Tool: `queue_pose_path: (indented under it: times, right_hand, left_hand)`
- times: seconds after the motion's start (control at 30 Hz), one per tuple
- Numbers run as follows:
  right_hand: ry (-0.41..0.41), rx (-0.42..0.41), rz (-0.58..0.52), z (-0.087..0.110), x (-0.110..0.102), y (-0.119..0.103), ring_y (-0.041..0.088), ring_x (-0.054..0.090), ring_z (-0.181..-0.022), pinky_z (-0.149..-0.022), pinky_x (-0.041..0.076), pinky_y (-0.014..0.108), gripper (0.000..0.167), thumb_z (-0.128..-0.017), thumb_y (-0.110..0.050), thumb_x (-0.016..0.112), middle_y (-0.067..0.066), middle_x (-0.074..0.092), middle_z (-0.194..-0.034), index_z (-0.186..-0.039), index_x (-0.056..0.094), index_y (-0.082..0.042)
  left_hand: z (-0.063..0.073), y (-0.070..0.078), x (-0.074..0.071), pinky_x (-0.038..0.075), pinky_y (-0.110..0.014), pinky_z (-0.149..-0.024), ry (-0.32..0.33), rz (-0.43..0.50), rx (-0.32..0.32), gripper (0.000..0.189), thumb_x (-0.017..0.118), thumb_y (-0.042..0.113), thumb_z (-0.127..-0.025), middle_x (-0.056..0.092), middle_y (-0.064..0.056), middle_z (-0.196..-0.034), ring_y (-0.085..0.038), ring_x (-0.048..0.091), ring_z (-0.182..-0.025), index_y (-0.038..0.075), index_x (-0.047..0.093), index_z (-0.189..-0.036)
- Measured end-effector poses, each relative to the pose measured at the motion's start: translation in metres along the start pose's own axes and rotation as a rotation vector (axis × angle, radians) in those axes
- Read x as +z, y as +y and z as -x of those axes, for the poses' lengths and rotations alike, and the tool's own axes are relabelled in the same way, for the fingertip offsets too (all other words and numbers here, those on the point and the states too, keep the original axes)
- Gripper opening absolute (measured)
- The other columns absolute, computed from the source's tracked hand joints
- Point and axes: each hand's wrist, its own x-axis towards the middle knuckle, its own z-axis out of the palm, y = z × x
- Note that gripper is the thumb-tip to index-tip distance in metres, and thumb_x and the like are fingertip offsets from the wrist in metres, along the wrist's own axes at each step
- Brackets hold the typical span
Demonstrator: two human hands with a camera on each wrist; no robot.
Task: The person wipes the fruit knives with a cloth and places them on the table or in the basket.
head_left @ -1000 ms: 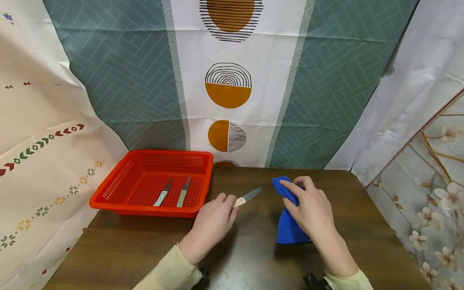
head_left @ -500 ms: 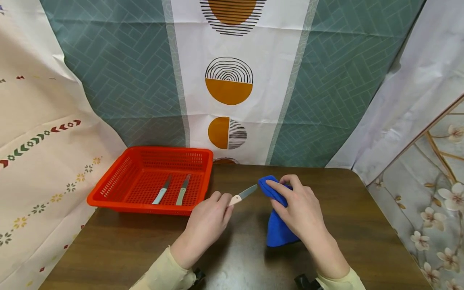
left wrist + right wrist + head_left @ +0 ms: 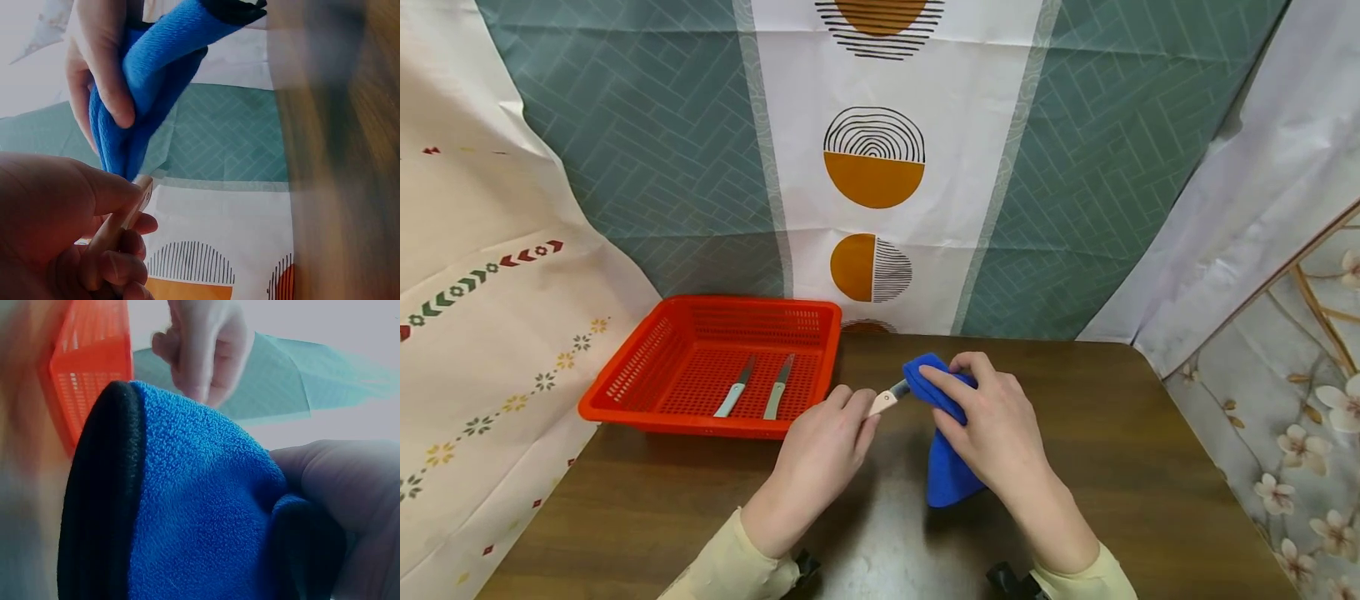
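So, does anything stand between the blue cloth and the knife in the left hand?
Nothing visible does. In the head view, the blue cloth, held by the right hand, hides the tip of the knife, which the left hand grips.

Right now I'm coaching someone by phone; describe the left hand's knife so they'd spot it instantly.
On the table, find the red basket. Beside its right end, the left hand grips the knife by its cream handle, blade partly hidden by the blue cloth. Only this knife is held; two other knives lie in the basket.
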Motion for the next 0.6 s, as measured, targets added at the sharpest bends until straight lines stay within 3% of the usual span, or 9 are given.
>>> queue_pose_path:
  times: [0.2, 0.6]
  right_hand:
    - [-0.021, -0.095, 0.001, -0.001, 0.005, -0.008, 0.033, 0.069, -0.108, -0.096, 0.055, 0.058, 0.055, -0.087, -0.017, 0.096, 0.014, 0.064, -0.127, -0.139, 0.079, -0.023]
    - [-0.018, -0.134, 0.007, 0.002, 0.007, -0.01, 0.031, 0.069, -0.112, -0.095, 0.055, 0.056, 0.059, -0.083, -0.016, 0.099, 0.013, 0.064, -0.126, -0.138, 0.079, -0.023]
  left_hand:
    - [0.001, 0.002, -0.007, 0.045, -0.023, -0.054, 0.005, 0.014, 0.001, 0.03, 0.088, 0.027, -0.098, 0.063, -0.003, -0.091, -0.012, 0.051, -0.065, 0.011, 0.075, -0.12]
    - [0.001, 0.004, -0.011, 0.043, -0.023, -0.053, 0.022, 0.014, 0.02, 0.027, 0.087, 0.026, -0.098, 0.06, -0.002, -0.089, -0.011, 0.05, -0.064, 0.012, 0.075, -0.119]
